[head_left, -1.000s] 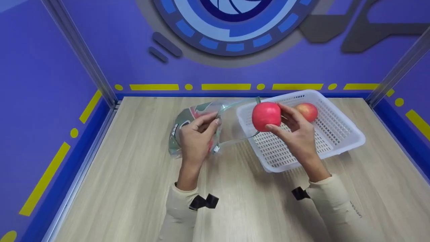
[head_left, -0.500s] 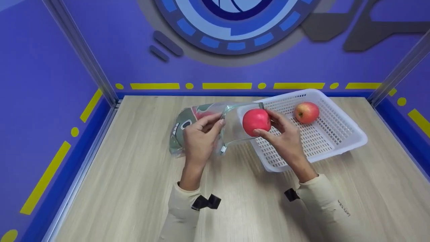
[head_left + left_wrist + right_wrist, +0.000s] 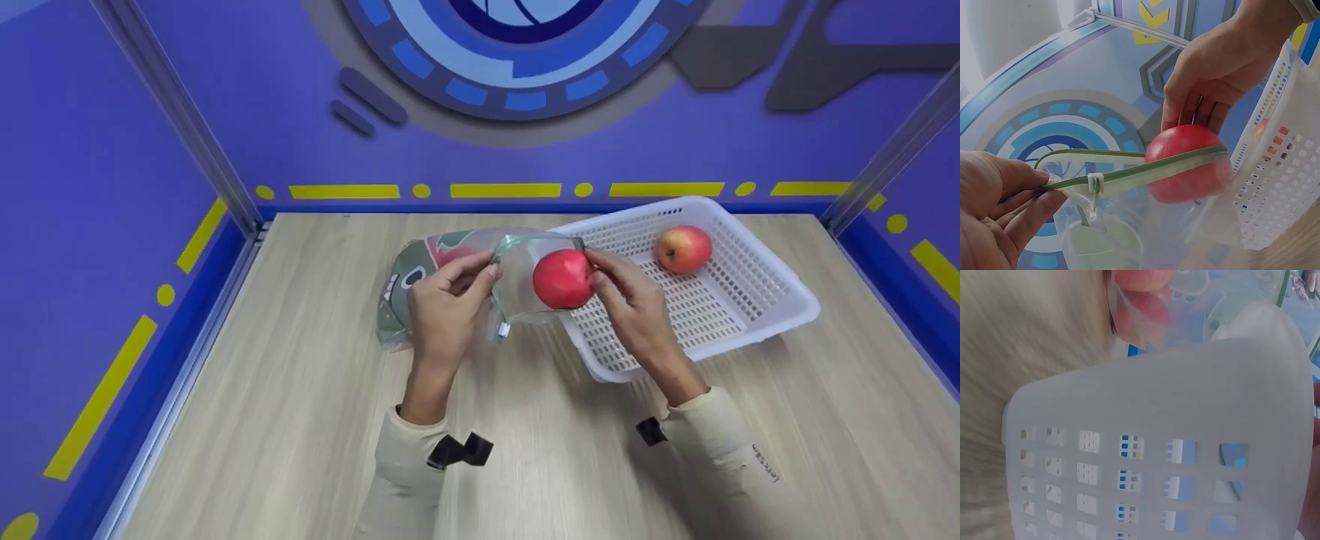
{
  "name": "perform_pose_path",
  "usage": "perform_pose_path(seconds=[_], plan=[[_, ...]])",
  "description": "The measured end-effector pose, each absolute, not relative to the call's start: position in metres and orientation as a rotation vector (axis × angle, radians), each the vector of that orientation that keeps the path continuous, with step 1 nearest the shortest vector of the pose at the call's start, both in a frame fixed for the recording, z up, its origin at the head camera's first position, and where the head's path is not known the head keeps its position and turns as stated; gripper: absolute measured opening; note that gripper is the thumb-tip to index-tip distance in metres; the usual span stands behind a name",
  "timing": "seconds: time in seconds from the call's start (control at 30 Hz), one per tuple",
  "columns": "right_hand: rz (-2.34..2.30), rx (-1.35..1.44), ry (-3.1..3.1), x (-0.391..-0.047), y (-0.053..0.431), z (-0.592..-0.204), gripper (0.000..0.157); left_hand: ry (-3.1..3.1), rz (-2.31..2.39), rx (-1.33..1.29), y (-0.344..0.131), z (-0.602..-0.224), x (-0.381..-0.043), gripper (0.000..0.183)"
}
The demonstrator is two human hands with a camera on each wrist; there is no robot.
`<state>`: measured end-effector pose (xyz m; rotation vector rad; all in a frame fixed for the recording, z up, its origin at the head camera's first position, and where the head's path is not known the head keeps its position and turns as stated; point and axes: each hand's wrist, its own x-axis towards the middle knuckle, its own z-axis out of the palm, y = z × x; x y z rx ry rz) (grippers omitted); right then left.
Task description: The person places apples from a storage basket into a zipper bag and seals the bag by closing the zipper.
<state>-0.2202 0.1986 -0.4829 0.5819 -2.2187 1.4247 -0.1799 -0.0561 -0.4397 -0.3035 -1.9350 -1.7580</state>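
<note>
My left hand (image 3: 446, 319) pinches the green zip edge of a clear plastic zip bag (image 3: 401, 307) with a cartoon print. At the bag's mouth, my right hand (image 3: 637, 311) holds a red apple (image 3: 561, 281) by its right side with thumb and fingertips. In the left wrist view the apple (image 3: 1182, 138) sits within the open mouth, its lower part behind the clear film. A white slider (image 3: 1095, 183) is on the zip near my left fingers. Low in the bag, apples (image 3: 1143, 318) show in the right wrist view, where my right hand is mostly cut off.
A white perforated basket (image 3: 784, 326) stands to the right on the wooden table (image 3: 285, 420), with one red-yellow apple (image 3: 684, 250) inside. The bag's mouth overlaps the basket's left rim. Blue printed walls (image 3: 300, 161) enclose the back and sides.
My right hand has carried the red apple leftward and slightly down from over the basket into the bag's mouth. My left hand has shifted slightly right, keeping its pinch on the bag.
</note>
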Motion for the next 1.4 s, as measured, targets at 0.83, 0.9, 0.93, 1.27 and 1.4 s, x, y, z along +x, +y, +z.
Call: perform_pose_path(seconds=[0.83, 0.9, 0.93, 1.27, 1.4], plan=[[1.310, 0.427, -2.444, -0.239, 0.183, -0.457, 0.023, -1.832, -1.753, -0.296, -0.073, -0.437, -0.181, 0.021], [1.286, 0.429, -2.427, -0.243, 0.183, -0.453, 0.021, -1.795, -1.746, -0.283, -0.077, -0.434, -0.181, 0.020], [1.279, 0.428, -2.417, -0.246, 0.183, -0.451, 0.020, -1.777, -1.739, -0.275, -0.080, -0.432, -0.180, 0.019], [1.259, 0.410, -2.410, -0.256, 0.187, -0.446, 0.014, -1.748, -1.717, -0.264, -0.090, -0.425, -0.179, 0.018], [1.217, 0.473, -2.441, -0.256, 0.188, -0.448, 0.014, -1.783, -1.726, -0.259, -0.089, -0.429, -0.180, 0.018]])
